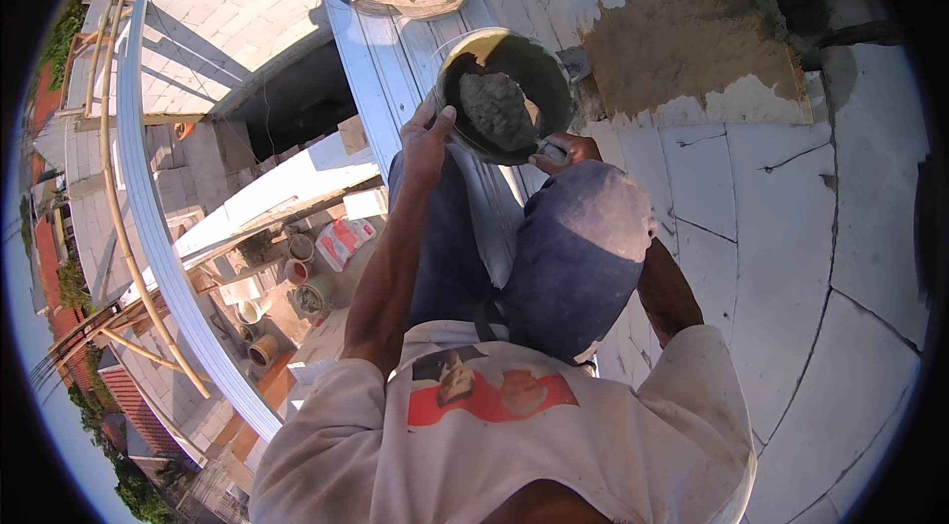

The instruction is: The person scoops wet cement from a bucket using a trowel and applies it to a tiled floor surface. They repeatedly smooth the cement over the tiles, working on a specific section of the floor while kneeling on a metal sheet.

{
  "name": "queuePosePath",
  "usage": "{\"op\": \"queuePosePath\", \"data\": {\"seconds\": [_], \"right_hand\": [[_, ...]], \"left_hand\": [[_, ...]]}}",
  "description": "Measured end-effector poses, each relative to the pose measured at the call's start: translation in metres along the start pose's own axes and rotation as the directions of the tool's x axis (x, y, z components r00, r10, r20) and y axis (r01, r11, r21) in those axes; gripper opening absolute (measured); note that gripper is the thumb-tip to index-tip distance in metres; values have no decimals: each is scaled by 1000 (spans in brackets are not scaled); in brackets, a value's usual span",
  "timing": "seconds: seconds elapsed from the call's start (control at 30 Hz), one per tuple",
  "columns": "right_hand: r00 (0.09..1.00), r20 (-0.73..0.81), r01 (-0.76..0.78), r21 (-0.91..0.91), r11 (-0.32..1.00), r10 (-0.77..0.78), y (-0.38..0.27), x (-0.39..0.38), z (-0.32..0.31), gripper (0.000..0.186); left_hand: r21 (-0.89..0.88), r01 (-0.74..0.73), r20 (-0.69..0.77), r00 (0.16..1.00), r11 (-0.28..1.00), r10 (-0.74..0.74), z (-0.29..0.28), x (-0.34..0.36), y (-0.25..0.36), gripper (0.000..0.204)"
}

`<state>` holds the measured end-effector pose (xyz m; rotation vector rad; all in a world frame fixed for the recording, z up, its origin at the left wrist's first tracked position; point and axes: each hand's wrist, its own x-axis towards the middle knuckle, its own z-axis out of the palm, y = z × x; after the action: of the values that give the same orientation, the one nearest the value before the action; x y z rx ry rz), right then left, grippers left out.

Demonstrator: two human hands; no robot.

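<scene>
In front of my knees a bucket is tilted so that its mouth faces me. My left hand grips its rim on the left, thumb over the edge. The fingers of my right hand are wrapped around the handle of a trowel, which reaches into the bucket from the lower right. A heap of wet grey mortar sits inside the bucket and covers the trowel's blade.
Beyond the bucket stands a larger tub of mortar on metal planks. The block wall at right carries a brown mortar patch. At left there is a drop, with a sack and several buckets below, past a long metal beam.
</scene>
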<state>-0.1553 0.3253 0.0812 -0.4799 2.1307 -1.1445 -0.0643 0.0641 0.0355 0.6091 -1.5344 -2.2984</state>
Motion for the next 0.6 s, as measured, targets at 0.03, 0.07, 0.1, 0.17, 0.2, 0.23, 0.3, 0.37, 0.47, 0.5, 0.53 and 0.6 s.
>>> {"op": "queuePosePath", "data": {"seconds": [0.03, 0.07, 0.1, 0.17, 0.2, 0.23, 0.3, 0.37, 0.47, 0.5, 0.53, 0.6], "right_hand": [[997, -25, 75, 18, 997, -74, -5, 0, -7, 38], [991, -12, 136, 33, 990, -136, -19, 0, -15, 37], [981, -2, 196, 50, 979, -196, -33, 0, -23, 36], [964, -14, 265, 183, 947, -267, -46, 4, -43, 37], [961, -39, 274, 300, 914, -275, -37, 9, -54, 39], [956, -38, 293, 206, 934, -291, -51, 6, -68, 39], [949, 11, 313, -187, 931, -316, -125, -11, -90, 39], [957, 42, 277, -415, 867, -286, -193, -41, -114, 39], [975, 46, 223, -165, 961, -219, -245, -77, -142, 39], [980, 74, 188, -32, 982, -186, -259, -89, -156, 37], [983, 104, 142, 99, 985, -152, -264, -100, -169, 35], [965, 146, 146, 384, 912, -216, -261, -114, -204, 28]], "left_hand": [[-17, 71, -41, 997, 997, -72, -4, 3, 1, 45], [-34, 139, -83, 986, 990, -142, -10, 0, 3, 45], [-53, 208, -120, 970, 977, -213, -18, -3, 6, 45], [-130, 198, -170, 961, 972, -219, -38, -8, -10, 45], [-163, 189, -152, 965, 968, -214, -38, -8, -14, 46], [-155, 182, -136, 970, 971, -204, -35, -8, -14, 47], [-133, 194, -160, 964, 972, -214, -41, -12, -14, 48], [-155, 152, -146, 974, 976, -175, -45, -14, -14, 49], [-198, 152, -106, 979, 968, -175, -53, -10, -21, 48], [-189, 155, -108, 978, 970, -178, -55, -9, -20, 47], [-181, 164, -107, 977, 970, -185, -54, -10, -20, 47], [-184, 170, -96, 977, 968, -190, -45, -9, -19, 46]]}}
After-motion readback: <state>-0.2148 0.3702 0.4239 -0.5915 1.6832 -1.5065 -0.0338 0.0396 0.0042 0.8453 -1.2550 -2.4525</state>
